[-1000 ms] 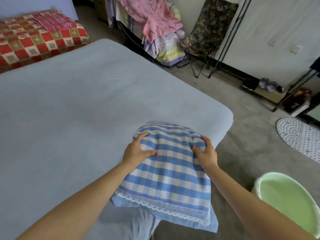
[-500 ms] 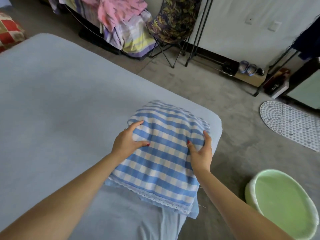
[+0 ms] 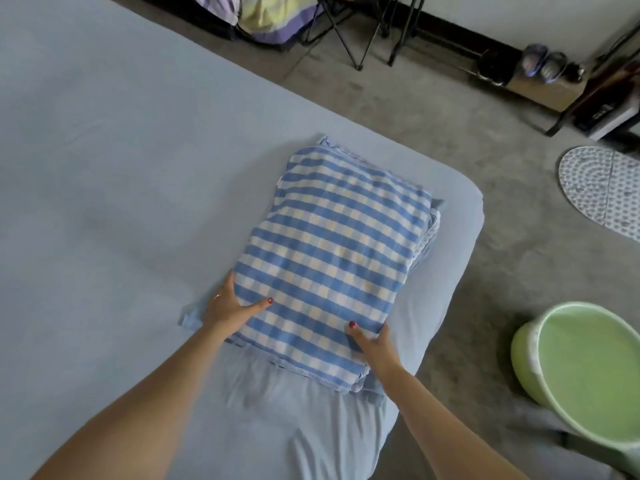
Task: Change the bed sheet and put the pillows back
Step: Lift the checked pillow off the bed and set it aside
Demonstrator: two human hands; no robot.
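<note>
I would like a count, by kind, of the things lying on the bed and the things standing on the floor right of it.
Pillows on the bed: 1, the blue checked pillow gripped by the left hand and right hand
Bed sheets: 1, the light blue sheet
Green basins on the floor: 1
Patterned mats on the floor: 1
Total: 4

head camera looks steeply down, close over the bed.
</note>
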